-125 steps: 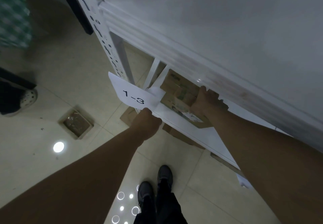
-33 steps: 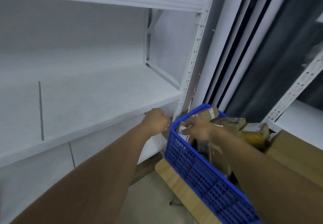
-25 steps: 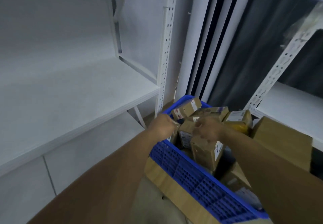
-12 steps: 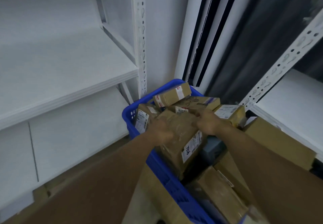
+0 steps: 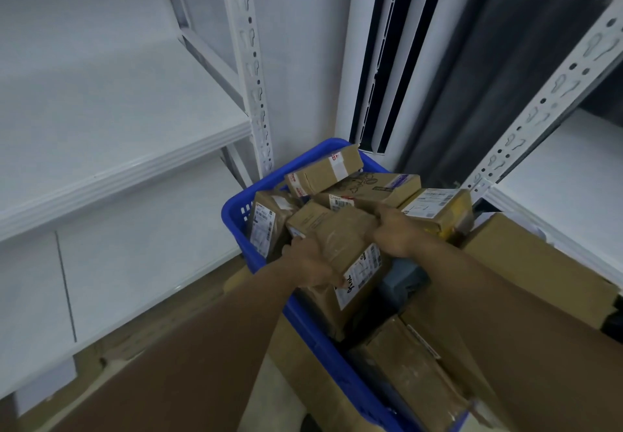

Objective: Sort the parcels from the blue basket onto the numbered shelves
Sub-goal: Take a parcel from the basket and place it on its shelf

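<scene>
my left hand [image 5: 310, 263]: fingers curled round the near left edge of the held parcel.
my right hand [image 5: 392, 232]: gripping the same parcel's far right edge.
held parcel [image 5: 347, 236]: crumpled brown box, centre of the frame, tilted over the heap in the basket.
parcel label [image 5: 360, 273]: white, with a barcode and fine print too small to read, and a dark marker scrawl i cannot make out.
blue basket [image 5: 236, 207]: slotted plastic, heaped with parcels, running from centre to lower right.
top box [image 5: 323, 170]: white tape with red marks.
labelled box [image 5: 435, 204]: white shipping label, unreadable.
big carton [image 5: 539, 270]: plain, just right of the basket.
white shelf [image 5: 118, 128]: left of the frame, beside a slotted upright [image 5: 251, 61].
dark curtain [image 5: 488, 61]: upper right.
floor [image 5: 202, 300]: brownish, lower left.
</scene>
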